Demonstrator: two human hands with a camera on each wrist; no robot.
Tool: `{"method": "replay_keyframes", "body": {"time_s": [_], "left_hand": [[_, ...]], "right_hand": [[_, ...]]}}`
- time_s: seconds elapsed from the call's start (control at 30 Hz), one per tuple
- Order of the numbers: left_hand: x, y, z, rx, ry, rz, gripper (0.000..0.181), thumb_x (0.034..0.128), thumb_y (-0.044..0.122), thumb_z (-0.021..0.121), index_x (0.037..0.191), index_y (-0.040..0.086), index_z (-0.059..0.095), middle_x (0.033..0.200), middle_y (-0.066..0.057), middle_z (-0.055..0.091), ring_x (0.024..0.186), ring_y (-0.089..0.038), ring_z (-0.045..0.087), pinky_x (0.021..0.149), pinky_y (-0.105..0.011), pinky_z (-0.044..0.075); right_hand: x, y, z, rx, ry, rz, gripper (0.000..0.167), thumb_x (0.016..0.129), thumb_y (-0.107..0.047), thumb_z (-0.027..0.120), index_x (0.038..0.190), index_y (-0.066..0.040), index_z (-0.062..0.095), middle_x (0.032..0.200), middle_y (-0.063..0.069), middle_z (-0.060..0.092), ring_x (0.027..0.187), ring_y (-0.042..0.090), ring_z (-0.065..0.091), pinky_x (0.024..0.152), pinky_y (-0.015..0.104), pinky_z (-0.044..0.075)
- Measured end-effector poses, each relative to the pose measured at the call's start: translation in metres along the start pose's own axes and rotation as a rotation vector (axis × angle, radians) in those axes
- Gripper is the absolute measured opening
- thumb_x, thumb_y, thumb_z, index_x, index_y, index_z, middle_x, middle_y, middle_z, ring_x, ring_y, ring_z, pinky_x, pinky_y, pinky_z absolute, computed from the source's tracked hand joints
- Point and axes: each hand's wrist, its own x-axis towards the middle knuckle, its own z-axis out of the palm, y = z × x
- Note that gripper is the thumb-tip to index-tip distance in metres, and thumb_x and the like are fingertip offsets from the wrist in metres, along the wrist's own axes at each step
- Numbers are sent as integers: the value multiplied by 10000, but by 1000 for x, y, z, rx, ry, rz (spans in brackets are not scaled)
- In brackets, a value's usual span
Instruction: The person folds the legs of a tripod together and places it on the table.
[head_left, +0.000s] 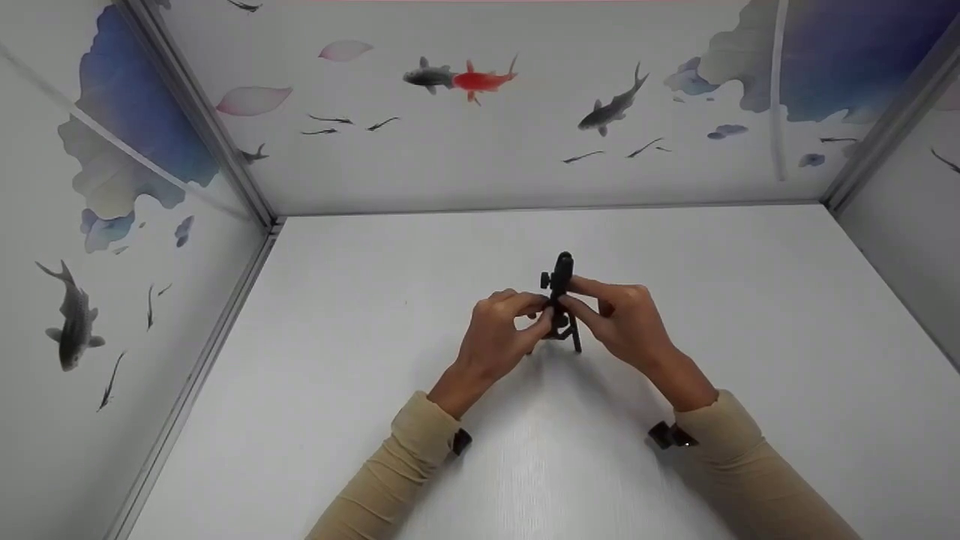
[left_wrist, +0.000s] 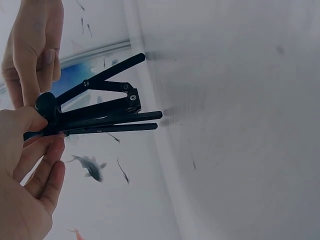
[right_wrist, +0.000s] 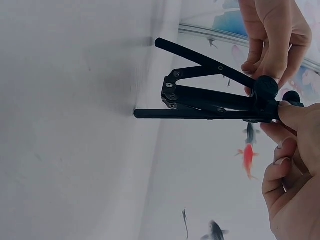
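A small black tripod (head_left: 564,268) stands upright between both hands near the middle of the table, its legs partly spread. My left hand (head_left: 491,334) pinches it from the left with thumb and index finger, below a side knob (head_left: 545,280). From the right, my right hand (head_left: 634,322) grips its upper body between thumb and fingers. The left wrist view shows three legs and the hinged braces of the tripod (left_wrist: 107,106), feet pointing at the tabletop. Two round knobs show on the tripod (right_wrist: 215,97) in the right wrist view; fingers hide part of its upper end.
The white table (head_left: 360,450) is enclosed at the back and sides by pale panels (head_left: 487,157) printed with fish and petals. Grey metal strips (head_left: 202,112) run along the corners. Small dark cameras (head_left: 673,435) sit at the cuffs.
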Motion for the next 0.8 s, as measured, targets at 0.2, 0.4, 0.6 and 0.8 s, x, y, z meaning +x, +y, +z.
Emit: {"method": "replay_keyframes", "body": {"time_s": [0.2, 0.4, 0.6, 0.8], "left_hand": [[-1, 1, 1, 0, 7, -2, 138, 986, 126, 790, 1110, 92, 841, 995, -7, 851, 914, -112, 786, 848, -319, 627], [0, 1, 1, -12, 15, 6, 136, 988, 123, 792, 1111, 92, 840, 996, -9, 849, 912, -107, 791, 849, -306, 629], [0, 0, 1, -20, 16, 5, 135, 992, 127, 788, 1112, 97, 842, 1006, -6, 850, 917, -107, 790, 840, -295, 627], [-1, 0, 2, -28, 19, -1, 136, 996, 126, 782, 1115, 98, 843, 1015, -8, 849, 916, -114, 794, 838, -268, 625]], "right_hand": [[0, 0, -1, -3, 2, 6, 315, 963, -78, 823, 1275, -126, 816, 721, -11, 754, 462, -22, 300, 448, 177, 262], [0, -1, -1, 4, -7, 28, 309, 973, -92, 816, 1278, -140, 817, 738, -27, 761, 461, -9, 304, 449, 180, 265], [0, -1, 0, -1, -9, 30, 297, 974, -94, 815, 1268, -134, 821, 669, -32, 715, 464, -31, 307, 443, 185, 273], [1, -1, 0, -10, -10, 23, 294, 979, -103, 811, 1270, -146, 821, 985, 1, 856, 469, -20, 319, 451, 178, 268]]}}
